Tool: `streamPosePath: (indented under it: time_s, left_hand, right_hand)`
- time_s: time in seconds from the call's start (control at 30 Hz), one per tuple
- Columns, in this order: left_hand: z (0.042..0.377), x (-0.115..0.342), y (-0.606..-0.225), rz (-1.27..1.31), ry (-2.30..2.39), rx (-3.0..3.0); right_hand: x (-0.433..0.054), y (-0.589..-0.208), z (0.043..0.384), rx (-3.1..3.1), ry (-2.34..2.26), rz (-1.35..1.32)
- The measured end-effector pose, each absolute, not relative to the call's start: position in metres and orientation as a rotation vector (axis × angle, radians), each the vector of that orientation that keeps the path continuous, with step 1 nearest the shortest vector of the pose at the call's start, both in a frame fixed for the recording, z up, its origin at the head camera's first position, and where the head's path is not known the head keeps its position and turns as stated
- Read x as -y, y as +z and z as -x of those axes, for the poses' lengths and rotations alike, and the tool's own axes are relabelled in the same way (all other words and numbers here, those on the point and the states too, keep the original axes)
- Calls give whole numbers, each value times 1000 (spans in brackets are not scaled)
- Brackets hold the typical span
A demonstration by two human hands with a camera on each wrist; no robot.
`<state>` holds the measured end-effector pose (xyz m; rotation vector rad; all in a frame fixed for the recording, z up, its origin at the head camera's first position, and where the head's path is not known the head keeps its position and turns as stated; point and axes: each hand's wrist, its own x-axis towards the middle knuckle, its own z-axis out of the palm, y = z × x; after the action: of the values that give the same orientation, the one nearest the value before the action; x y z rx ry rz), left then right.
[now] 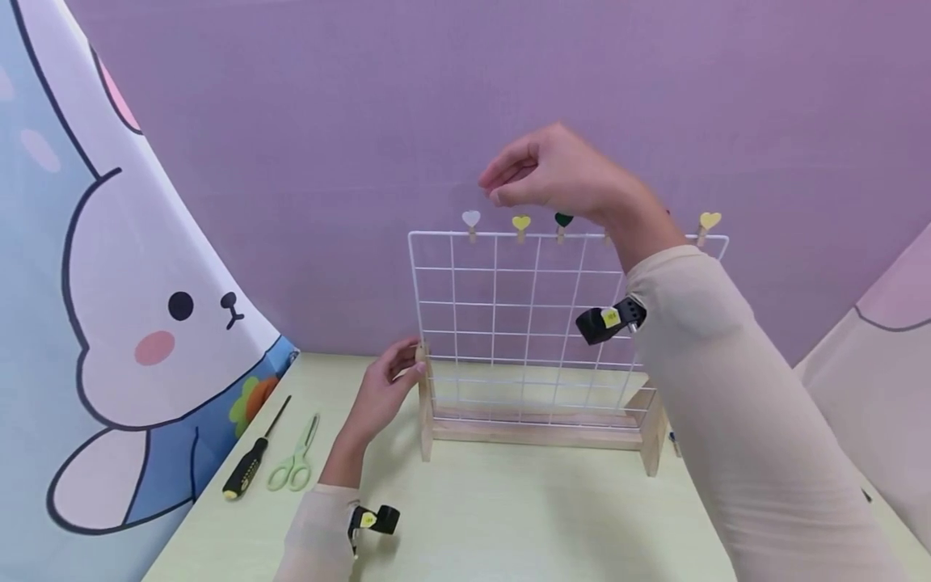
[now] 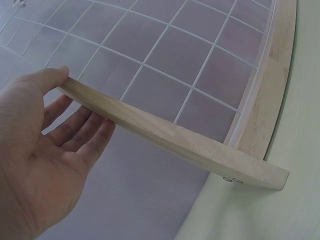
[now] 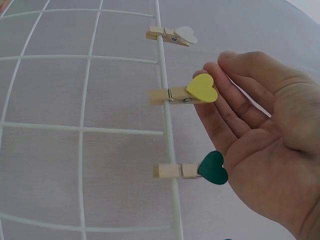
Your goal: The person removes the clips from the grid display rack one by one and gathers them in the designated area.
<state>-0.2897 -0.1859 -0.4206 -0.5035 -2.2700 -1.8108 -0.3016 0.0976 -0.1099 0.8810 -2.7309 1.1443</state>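
Note:
A white wire grid (image 1: 436, 234) stands upright in a wooden base (image 1: 538, 434). My left hand (image 1: 381, 392) holds the upper end of the left wooden side post (image 2: 165, 132), thumb on one edge and fingers on the other. Along the top wire sit small wooden clothespins with hearts: a white heart (image 3: 185, 34), a yellow heart (image 3: 202, 89), a green heart (image 3: 213, 168), and another yellow heart (image 1: 709, 220) at the right end. Above that wire hovers my right hand (image 1: 560, 174), fingers loosely bent and holding nothing, nearest the white and yellow hearts. My right forearm covers part of the grid.
On the table's left side lie a black and yellow screwdriver (image 1: 247, 467) and light green scissors (image 1: 294, 465). A rabbit-print cloth (image 1: 182, 364) hangs at the left, and a purple backdrop (image 1: 327, 162) rises behind the grid.

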Motion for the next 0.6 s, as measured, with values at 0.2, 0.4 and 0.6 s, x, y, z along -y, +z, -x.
streamPosePath:
  time_s: [0.2,0.4,0.6]
  left_hand:
    - [289,186,-420,507,-1808,2266]
    - [289,186,-419,502,-1798,2267]
    - [289,186,-420,500,-1800,2269]
  right_hand:
    - [-89,-109,306,2798,1097,-942]
    - [-80,-109,309,2822,1065,-977]
    - [-78,-111,313,2821,1112,-951]
